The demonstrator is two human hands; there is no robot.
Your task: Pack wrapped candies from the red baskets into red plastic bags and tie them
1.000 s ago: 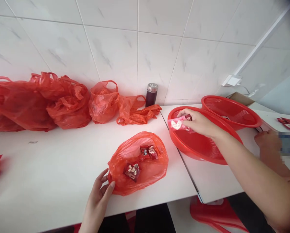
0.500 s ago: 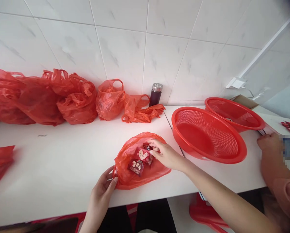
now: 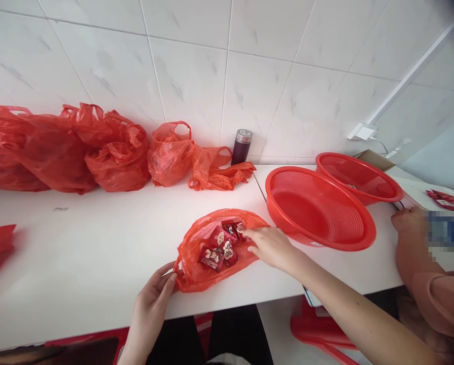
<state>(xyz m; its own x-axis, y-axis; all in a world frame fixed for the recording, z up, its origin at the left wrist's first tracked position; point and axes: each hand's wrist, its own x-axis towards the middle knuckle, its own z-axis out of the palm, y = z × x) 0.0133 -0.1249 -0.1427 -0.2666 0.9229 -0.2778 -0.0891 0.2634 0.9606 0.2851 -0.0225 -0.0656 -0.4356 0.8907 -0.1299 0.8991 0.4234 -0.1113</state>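
Note:
A red plastic bag lies spread open on the white table in front of me. Several small printed sweet packets, dark red and pink with light lettering, rest inside it. My left hand pinches the bag's left rim between thumb and fingers. Over the bag's right side is my right hand, its thumb and fingers apart. Its fingertips are beside or touching a dark red packet at the right of the group; whether they touch cannot be made out.
Two red perforated baskets stand to the right. Filled red bags line the wall, beside a dark flask. Another person's arm rests at the right edge. A red stool is below the table.
My right hand has drawn slightly back to the right, its thumb now apart from the packets. Another lettered packet shows in the middle of the group. My left hand keeps the rim.

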